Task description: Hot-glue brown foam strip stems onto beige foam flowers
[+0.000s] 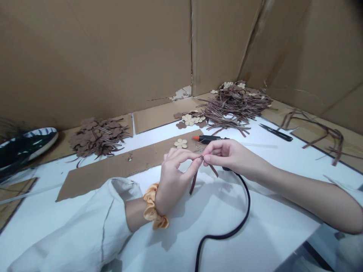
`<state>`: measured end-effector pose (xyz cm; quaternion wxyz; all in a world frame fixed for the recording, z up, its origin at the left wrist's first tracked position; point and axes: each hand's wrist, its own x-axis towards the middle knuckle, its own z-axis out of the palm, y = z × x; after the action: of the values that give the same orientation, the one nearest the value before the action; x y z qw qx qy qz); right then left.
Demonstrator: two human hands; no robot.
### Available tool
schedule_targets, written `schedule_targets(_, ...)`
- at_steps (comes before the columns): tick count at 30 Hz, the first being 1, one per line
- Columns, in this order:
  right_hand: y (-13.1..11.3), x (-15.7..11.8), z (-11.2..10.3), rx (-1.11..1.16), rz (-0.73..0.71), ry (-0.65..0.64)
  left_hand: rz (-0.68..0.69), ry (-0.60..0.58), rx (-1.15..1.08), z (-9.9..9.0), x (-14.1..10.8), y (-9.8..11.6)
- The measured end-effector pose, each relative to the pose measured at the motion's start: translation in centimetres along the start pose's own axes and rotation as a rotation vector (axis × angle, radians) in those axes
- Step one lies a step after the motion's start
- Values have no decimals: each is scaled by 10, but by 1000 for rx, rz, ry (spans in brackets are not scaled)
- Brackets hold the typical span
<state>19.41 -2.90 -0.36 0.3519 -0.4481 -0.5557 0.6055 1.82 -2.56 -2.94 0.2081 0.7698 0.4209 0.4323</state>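
My left hand (177, 177), with an orange scrunchie (154, 207) at its wrist, pinches a thin brown strip (193, 184) between thumb and finger. The fingertips of my right hand (219, 153) meet it at the same spot and pinch the strip too. Two ends of the strip hang below the fingers. Just behind the hands, a black tool with an orange tip (208, 139) lies on a long cardboard piece (99, 173), its black cable (247, 200) curving toward me. A cream flower piece (180, 143) lies near the tool's tip.
Brown flower pieces with strips (98, 138) form a pile at the left, beside a dish (42, 141). Many brown strips (235, 105) are heaped at the back, near cream and brown flowers (190, 119). Black tweezers (276, 132) and loose strips (326, 132) lie at the right. Cardboard walls (113, 56) stand behind.
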Motion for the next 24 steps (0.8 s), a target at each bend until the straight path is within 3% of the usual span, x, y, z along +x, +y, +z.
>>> schedule_targets(4, 2, 0, 2, -52, 24, 45, -287, -77, -162, -2, 3, 7)
schedule_targets(8, 3, 0, 3, -110, 10, 89, -476, -158, -335, -3, 4, 12)
schedule_targets(15, 2, 1, 6, -97, 40, 103, -565, -173, -600, -2, 3, 7)
schedule_targets(24, 6, 2, 6, -148, 84, 90, -612, -86, -601, -3, 5, 9)
